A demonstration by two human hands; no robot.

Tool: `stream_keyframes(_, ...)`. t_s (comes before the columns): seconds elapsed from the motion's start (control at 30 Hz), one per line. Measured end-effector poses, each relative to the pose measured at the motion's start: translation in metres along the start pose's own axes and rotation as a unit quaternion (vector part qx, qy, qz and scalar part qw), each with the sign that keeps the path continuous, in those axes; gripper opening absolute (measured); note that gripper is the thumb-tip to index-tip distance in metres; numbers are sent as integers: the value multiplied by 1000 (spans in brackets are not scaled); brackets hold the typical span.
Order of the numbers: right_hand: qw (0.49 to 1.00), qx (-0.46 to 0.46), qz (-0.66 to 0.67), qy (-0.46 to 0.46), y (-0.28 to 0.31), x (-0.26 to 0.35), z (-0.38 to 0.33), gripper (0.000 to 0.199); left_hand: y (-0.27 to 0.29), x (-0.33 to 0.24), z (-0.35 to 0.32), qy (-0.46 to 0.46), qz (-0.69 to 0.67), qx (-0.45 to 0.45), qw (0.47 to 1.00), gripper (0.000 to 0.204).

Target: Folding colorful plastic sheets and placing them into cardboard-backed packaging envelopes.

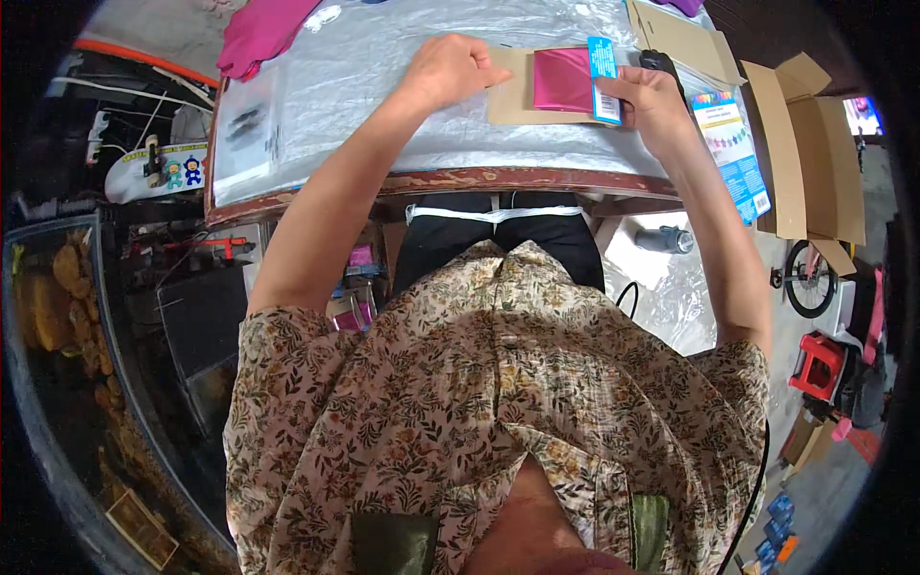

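Observation:
A flat piece of brown cardboard (510, 93) lies over the silvery plastic covering of the table. On its right part is a shiny magenta packet (563, 80) with a blue and white label strip (605, 80) along its right edge. My right hand (650, 100) pinches that strip, thumb on top and the other fingers mostly hidden below. At the cardboard's left edge my left hand (448, 71) is closed, its fingers curled and its thumb over the edge. What lies beneath the curled fingers is hidden.
Beyond my right hand are a black object (659, 63), stacked cardboard sheets (682, 36) and a blue and white printed package (730, 153). An open cardboard box (810, 144) stands at the right. Magenta cloth (264, 34) lies far left, near a clear plastic bag (247, 129).

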State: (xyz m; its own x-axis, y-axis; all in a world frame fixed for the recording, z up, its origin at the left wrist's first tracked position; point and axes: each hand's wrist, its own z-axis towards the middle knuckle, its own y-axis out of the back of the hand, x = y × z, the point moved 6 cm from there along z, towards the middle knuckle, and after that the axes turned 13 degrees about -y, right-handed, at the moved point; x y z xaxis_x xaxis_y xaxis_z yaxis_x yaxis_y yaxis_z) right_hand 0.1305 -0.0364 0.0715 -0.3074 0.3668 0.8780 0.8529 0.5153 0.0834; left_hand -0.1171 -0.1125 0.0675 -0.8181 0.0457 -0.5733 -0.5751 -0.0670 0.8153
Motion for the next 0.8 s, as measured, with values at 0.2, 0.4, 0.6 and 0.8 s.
stream_keyframes(0.2, 1000, -9, -6, 26, 1, -14, -2, 12, 7, -7, 4, -15, 16, 13, 1000, 32)
stream_keyframes(0.4, 998, -19, 37, 37, -14, -8, -20, 10, 12, -15, 14, -92, 117, 31, 988, 25)
stream_keyframes(0.6, 997, -28, 8, 71, -16, -2, -25, 8, 13, -31, 17, -76, 188, 110, 973, 25)
stream_keyframes(0.8, 995, -38, 6, 88, -14, -8, -19, 10, 16, -44, 3, -128, 230, 36, 964, 27)
